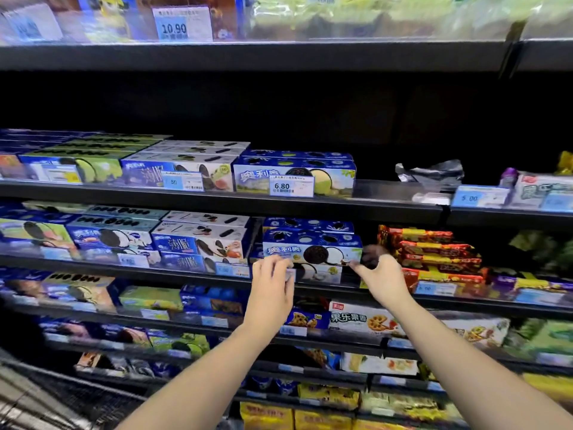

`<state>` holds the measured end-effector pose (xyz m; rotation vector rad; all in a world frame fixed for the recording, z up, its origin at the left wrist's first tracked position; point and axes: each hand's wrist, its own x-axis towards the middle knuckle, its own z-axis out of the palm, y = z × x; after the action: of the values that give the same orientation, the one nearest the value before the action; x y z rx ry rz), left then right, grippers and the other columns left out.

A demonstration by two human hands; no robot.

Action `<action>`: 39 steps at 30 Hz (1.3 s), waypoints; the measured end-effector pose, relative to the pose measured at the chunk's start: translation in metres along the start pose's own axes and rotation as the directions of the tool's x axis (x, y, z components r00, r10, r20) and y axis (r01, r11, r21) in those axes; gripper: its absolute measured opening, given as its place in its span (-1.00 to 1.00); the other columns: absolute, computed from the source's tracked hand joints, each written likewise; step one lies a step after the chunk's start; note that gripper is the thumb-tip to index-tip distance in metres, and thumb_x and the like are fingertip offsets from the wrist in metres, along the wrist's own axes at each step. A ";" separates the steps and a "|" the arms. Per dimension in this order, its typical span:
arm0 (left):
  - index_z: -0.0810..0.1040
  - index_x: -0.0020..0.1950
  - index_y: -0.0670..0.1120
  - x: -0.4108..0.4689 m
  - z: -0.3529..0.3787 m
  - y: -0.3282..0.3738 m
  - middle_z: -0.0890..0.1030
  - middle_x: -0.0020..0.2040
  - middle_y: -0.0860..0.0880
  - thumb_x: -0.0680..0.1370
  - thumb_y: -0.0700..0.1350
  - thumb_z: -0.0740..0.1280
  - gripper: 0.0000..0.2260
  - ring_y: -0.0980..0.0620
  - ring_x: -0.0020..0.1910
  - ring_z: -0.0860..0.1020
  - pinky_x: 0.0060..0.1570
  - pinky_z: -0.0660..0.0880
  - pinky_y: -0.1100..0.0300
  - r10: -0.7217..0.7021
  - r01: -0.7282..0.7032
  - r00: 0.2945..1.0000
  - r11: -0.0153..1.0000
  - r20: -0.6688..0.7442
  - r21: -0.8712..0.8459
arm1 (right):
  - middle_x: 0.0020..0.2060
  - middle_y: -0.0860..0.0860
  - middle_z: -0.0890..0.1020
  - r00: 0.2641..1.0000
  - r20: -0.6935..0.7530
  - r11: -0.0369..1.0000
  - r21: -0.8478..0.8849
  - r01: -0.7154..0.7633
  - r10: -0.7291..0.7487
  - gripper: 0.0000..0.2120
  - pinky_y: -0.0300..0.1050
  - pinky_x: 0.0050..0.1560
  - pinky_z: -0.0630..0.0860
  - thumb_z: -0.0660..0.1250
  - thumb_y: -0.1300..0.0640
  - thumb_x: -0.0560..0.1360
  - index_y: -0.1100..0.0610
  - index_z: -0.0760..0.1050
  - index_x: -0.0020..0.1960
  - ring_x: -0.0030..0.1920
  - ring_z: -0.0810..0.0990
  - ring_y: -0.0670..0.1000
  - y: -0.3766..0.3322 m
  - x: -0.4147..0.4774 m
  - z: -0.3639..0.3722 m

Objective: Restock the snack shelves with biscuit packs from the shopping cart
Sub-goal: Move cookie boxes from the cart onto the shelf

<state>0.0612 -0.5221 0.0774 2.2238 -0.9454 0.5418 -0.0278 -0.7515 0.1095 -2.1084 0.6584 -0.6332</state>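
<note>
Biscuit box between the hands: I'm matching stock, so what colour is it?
The biscuit box is blue and white, with a black biscuit pictured; head view.

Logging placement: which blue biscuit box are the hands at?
The upper box of the stack just left of the red packs, showing a white-cream cookie; the left hand and right hand sit at its two ends.
</note>
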 end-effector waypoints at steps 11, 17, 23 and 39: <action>0.54 0.13 -0.16 0.050 -0.006 -0.009 0.58 0.07 -0.14 0.62 -0.07 0.21 -0.78 -0.15 0.05 0.53 0.06 0.46 -0.04 -0.182 0.141 0.972 0.958 0.150 0.250 | -0.18 -0.15 0.56 1.000 -0.013 1.000 0.007 -0.008 0.008 -0.83 -0.32 -0.20 0.39 0.50 0.13 0.49 0.07 0.52 -0.02 -0.16 0.53 -0.14 -0.008 0.029 0.024; 0.55 0.27 -0.09 0.067 -0.002 -0.009 0.58 0.24 -0.14 0.61 -0.04 0.19 -0.70 -0.16 0.21 0.52 0.24 0.44 -0.09 -0.272 0.214 0.931 0.947 0.244 0.241 | -0.24 -0.25 0.55 0.999 -0.018 0.997 -0.068 -0.048 0.047 -0.82 -0.36 -0.26 0.34 0.48 0.04 0.51 -0.08 0.49 -0.18 -0.21 0.51 -0.22 -0.019 0.041 0.032; 0.54 0.32 -0.07 0.074 -0.004 -0.004 0.58 0.29 -0.16 0.61 -0.06 0.18 -0.67 -0.23 0.30 0.48 0.33 0.40 -0.18 -0.306 0.246 0.873 0.949 0.379 0.199 | 0.08 -0.04 0.68 0.999 0.020 0.997 -0.067 -0.047 0.049 -0.86 -0.24 0.08 0.48 0.38 0.13 0.59 0.02 0.66 0.11 0.05 0.63 -0.04 -0.022 0.037 0.032; 0.62 0.22 -0.07 -0.052 -0.077 -0.044 0.61 0.18 0.01 0.61 -0.12 0.23 -0.75 -0.04 0.18 0.52 0.22 0.46 0.03 0.021 -0.023 0.926 1.000 0.378 0.000 | -0.04 -0.03 0.70 1.000 0.011 0.984 -0.177 0.021 -0.019 -0.82 -0.23 0.01 0.47 0.32 0.14 0.61 0.12 0.66 0.13 -0.09 0.56 -0.11 -0.073 -0.129 0.081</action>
<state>0.0515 -0.4203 0.0828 2.3711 -1.1622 0.1201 -0.0544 -0.5850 0.0987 -2.2831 0.7116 -0.5942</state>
